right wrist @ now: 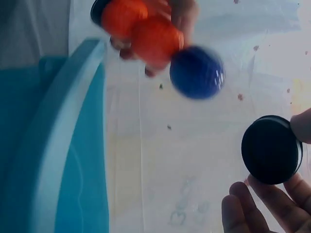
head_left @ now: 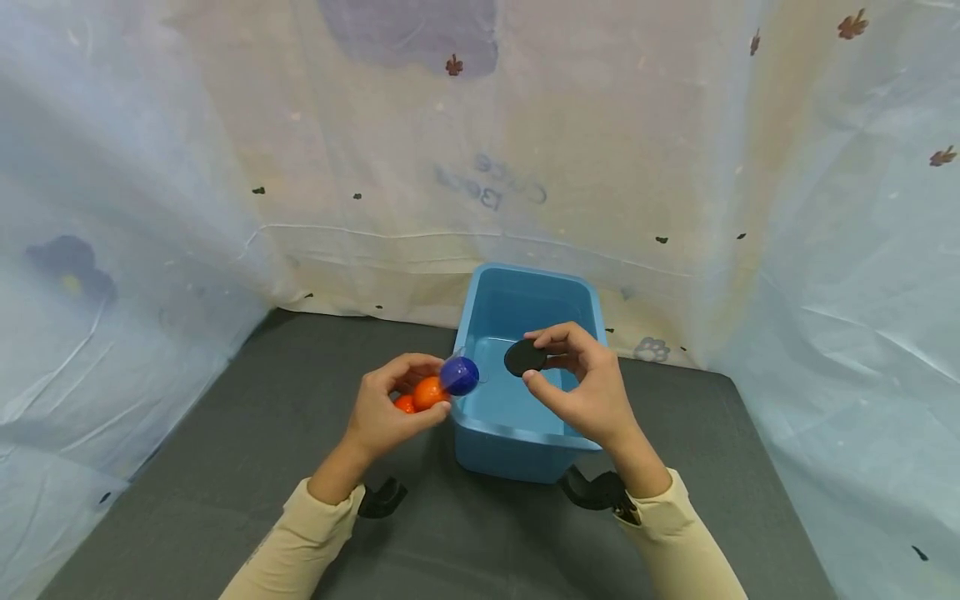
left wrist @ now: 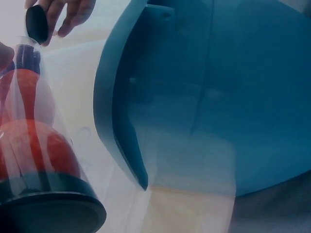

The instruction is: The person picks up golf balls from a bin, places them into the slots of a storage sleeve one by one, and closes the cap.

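Observation:
My left hand (head_left: 378, 412) grips a clear plastic tube (left wrist: 53, 109) from its side. Two orange balls (head_left: 430, 392) and a blue ball (head_left: 459, 376) are lined up inside it, the blue one nearest the mouth. A black cap (left wrist: 53, 211) closes the tube's bottom end in the left wrist view. My right hand (head_left: 588, 387) pinches a round black lid (right wrist: 271, 151) between thumb and fingers, apart from the tube's mouth. Both hands are raised above the near part of a light blue plastic bin (head_left: 517, 458), the tube tilted toward the lid.
The bin stands on a dark grey table (head_left: 247, 467), close to its back edge. A pale printed plastic sheet (head_left: 360, 150) hangs behind the table and along both sides. Black straps (head_left: 382, 498) stick out at the wrists.

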`<state>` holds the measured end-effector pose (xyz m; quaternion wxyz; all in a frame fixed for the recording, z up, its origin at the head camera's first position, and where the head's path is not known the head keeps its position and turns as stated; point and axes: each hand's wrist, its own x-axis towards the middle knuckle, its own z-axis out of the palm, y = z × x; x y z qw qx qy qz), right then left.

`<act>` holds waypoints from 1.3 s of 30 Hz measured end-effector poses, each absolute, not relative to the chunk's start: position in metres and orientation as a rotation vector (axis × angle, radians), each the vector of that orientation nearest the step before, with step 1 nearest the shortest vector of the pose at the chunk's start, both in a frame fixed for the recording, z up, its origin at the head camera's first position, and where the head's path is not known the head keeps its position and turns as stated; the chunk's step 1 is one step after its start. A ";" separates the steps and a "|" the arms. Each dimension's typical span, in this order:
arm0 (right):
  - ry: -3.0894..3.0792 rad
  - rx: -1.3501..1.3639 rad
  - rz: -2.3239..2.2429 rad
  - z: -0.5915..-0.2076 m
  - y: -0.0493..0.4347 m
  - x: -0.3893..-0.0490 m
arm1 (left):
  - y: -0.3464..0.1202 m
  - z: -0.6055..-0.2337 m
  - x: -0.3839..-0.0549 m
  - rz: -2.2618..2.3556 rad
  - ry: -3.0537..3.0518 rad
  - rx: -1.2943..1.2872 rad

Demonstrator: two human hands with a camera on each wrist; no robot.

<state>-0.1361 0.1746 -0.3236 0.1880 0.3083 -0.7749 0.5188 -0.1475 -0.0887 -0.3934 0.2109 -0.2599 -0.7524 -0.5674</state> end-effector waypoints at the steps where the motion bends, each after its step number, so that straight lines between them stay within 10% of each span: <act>1: -2.169 0.870 1.480 -0.324 0.171 -0.136 | -0.088 -0.392 -0.147 -1.579 -2.089 -0.725; 39: -2.458 0.936 1.397 -0.327 0.146 -0.136 | -0.084 -0.359 -0.132 -1.553 -2.133 -0.881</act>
